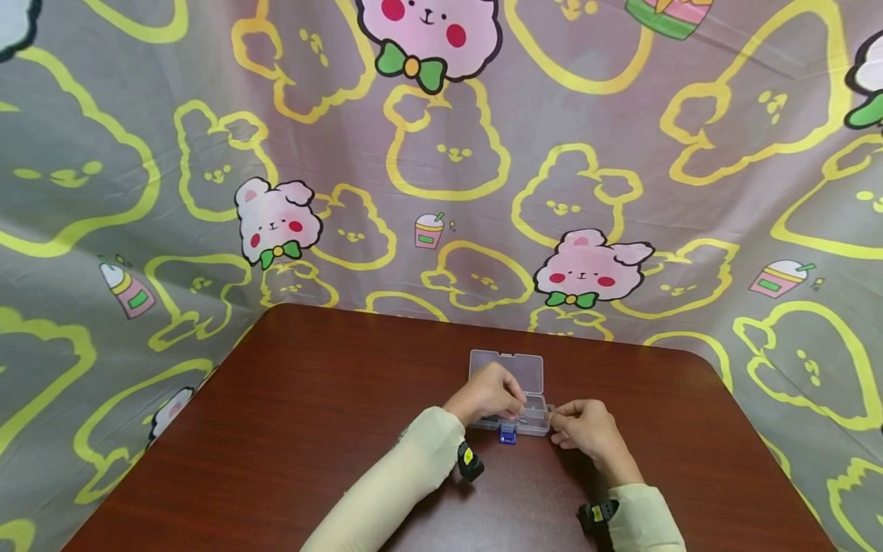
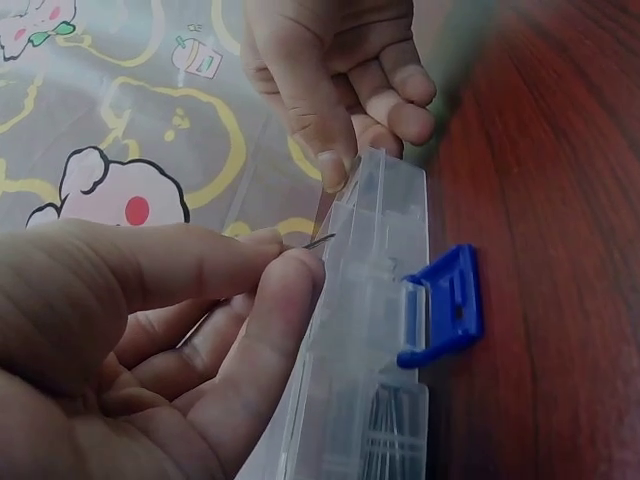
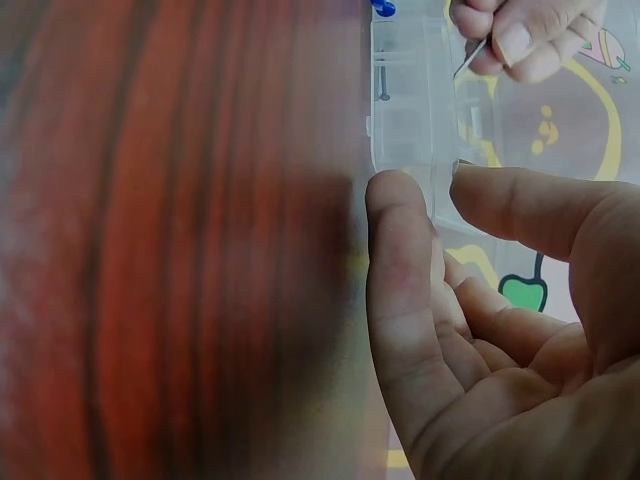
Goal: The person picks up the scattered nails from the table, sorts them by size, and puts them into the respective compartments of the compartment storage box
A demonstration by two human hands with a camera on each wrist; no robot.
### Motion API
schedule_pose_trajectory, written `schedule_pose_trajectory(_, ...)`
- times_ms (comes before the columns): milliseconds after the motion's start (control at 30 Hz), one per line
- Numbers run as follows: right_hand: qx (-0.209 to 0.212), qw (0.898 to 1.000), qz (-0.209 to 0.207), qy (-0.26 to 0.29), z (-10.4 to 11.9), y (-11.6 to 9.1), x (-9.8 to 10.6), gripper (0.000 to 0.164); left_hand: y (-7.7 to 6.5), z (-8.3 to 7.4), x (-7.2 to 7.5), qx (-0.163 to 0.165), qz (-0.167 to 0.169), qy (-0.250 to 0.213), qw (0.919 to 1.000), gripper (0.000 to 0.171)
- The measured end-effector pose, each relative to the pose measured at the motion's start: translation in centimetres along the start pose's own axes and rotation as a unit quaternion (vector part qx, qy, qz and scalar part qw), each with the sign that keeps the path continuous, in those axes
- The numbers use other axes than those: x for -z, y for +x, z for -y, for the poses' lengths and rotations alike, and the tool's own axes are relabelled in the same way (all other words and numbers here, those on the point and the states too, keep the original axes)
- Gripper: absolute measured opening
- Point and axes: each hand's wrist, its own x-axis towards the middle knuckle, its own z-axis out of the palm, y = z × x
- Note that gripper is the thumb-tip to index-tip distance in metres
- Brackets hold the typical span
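A clear plastic box [image 1: 534, 429] lies on the table with its lid [image 1: 523, 373] raised at the back. A blue latch [image 2: 450, 305] hangs from its front. My left hand [image 1: 491, 395] is over the box, and its thumb and fingertip pinch a thin metal nail [image 2: 320, 241], its point showing. At the box's right end, my right hand [image 1: 589, 429] holds the corner between thumb and forefinger. Several thin metal nails [image 2: 385, 435] lie in one compartment. Another nail [image 3: 383, 85] shows through the box wall in the right wrist view.
The dark red wooden table [image 1: 331, 383] extends around the box. Behind it hangs a grey curtain [image 1: 469, 222] with cartoon prints. A black wrist camera [image 1: 470, 461] sits on the left wrist and another camera [image 1: 597, 515] on the right.
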Motion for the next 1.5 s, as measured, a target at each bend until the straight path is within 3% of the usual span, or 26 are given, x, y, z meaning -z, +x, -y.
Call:
schedule_pose_trajectory(500, 0.007, 1.0, 0.009, 0.008, -0.1, 0.1, -0.1, 0.02, 0.2, -0.2, -0.2, -0.002, -0.011, 0.012, 0.9999, 0.013)
schedule_pose_trajectory(833, 0.008, 1.0, 0.01, 0.006, 0.0, 0.3, -0.1, 0.018, 0.1, -0.3, 0.2, -0.002, -0.007, -0.017, 0.9998, 0.008)
schedule_pose_trajectory(1033, 0.008, 1.0, 0.005, 0.003, -0.1, 0.3, 0.0, 0.018, -0.1, 0.1, 1.1, -0.014, -0.004, -0.02, 0.9997, 0.006)
schedule_pose_trajectory(1267, 0.006, 1.0, 0.006, 0.002, -0.1, 0.1, 0.1, 0.018, -0.5, 0.5, 2.5, -0.023, -0.014, 0.015, 0.9995, 0.009)
schedule_pose_trajectory(1500, 0.007, 1.0, 0.01, 0.006, -0.3, 0.0, 0.2, 0.018, -1.0, 0.9, 4.1, -0.039, -0.022, 0.007, 0.999, 0.007)
